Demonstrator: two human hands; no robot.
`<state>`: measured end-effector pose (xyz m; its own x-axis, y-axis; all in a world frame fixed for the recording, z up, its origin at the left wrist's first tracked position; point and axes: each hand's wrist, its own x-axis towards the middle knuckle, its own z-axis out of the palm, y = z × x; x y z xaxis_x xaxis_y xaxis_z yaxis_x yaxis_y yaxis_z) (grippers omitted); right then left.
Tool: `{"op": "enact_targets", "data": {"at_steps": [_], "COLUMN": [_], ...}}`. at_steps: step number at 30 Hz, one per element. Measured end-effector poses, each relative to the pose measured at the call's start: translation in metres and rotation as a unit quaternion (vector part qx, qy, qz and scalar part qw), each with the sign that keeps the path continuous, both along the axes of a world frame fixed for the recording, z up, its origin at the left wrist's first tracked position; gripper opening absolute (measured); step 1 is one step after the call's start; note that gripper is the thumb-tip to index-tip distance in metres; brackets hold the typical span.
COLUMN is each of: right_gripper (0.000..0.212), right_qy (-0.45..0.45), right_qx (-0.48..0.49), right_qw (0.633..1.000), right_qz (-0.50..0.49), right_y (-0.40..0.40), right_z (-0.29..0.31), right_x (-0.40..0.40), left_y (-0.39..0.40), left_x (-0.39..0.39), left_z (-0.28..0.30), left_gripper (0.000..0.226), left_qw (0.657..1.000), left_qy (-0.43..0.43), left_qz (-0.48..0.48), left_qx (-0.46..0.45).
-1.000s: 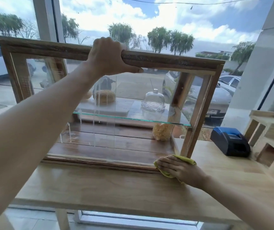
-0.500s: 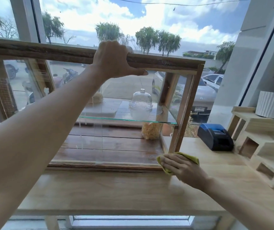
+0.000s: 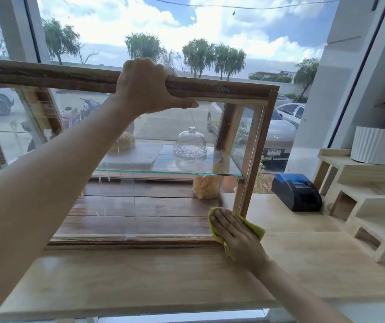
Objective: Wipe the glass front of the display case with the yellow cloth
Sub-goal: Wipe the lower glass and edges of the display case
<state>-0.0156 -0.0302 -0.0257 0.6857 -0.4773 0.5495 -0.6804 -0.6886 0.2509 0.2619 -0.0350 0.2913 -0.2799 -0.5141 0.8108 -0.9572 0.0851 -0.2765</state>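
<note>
A: Checking grips first. What is held by the left hand (image 3: 147, 87)?

B: The top rail of the wooden-framed glass display case (image 3: 224, 89) is gripped, fingers curled over it, thumb under its front edge. The case is steadied that way.

A: And the right hand (image 3: 235, 231)?

B: It is laid flat, fingers straight and together, pressed on the crumpled yellow cloth (image 3: 255, 229). The cloth is sandwiched against the glass front (image 3: 140, 206) at its lower right corner, beside the case's right post, just above the pale wooden counter (image 3: 140, 276).

A: Glass state?

B: Drip streaks are seen on the left and middle of the pane, so most of it is judged unwiped.

A: Risks?

B: A hard push could slide or tip the case on the counter if the rail grip is loosened. The cloth is not pinched, only pressed, so it could be dropped on a fast stroke. The clear glass dome (image 3: 189, 142) on the inner glass shelf (image 3: 170, 172) could be rattled by jolts.
</note>
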Motion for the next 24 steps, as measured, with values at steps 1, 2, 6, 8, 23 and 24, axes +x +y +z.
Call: {"op": "enact_targets", "data": {"at_steps": [1, 2, 6, 8, 23, 24], "right_gripper": [0.071, 0.070, 0.069, 0.068, 0.047, 0.055], "right_qy": [0.001, -0.002, 0.013, 0.029, -0.306, -0.306], "right_qx": [0.027, 0.051, 0.128, 0.163, -0.183, -0.184], "right_qw": [1.000, 0.999, 0.992, 0.986, 0.934, 0.933], "right_qz": [-0.007, -0.010, -0.007, -0.009, -0.024, -0.048], "right_y": [0.005, 0.009, 0.018, 0.021, 0.016, 0.010], "right_z": [-0.009, -0.015, -0.014, -0.012, 0.126, 0.138], "right_x": [-0.002, -0.004, -0.016, -0.022, 0.021, 0.025], "left_y": [0.000, -0.001, 0.003, 0.006, 0.008, 0.008], "left_x": [0.000, 0.001, -0.001, -0.002, -0.003, -0.003], "left_z": [0.000, 0.000, 0.000, 0.000, 0.000, 0.000], "left_gripper": [0.095, 0.095, 0.098, 0.100, 0.095, 0.095], "left_qw": [1.000, 1.000, 1.000, 1.000, 1.000, 1.000], "left_qy": [-0.001, 0.000, 0.007, 0.010, 0.007, 0.007], "left_qz": [0.001, -0.001, -0.008, -0.007, -0.009, -0.008], "left_qx": [0.001, 0.002, 0.006, 0.009, 0.004, 0.004]}}
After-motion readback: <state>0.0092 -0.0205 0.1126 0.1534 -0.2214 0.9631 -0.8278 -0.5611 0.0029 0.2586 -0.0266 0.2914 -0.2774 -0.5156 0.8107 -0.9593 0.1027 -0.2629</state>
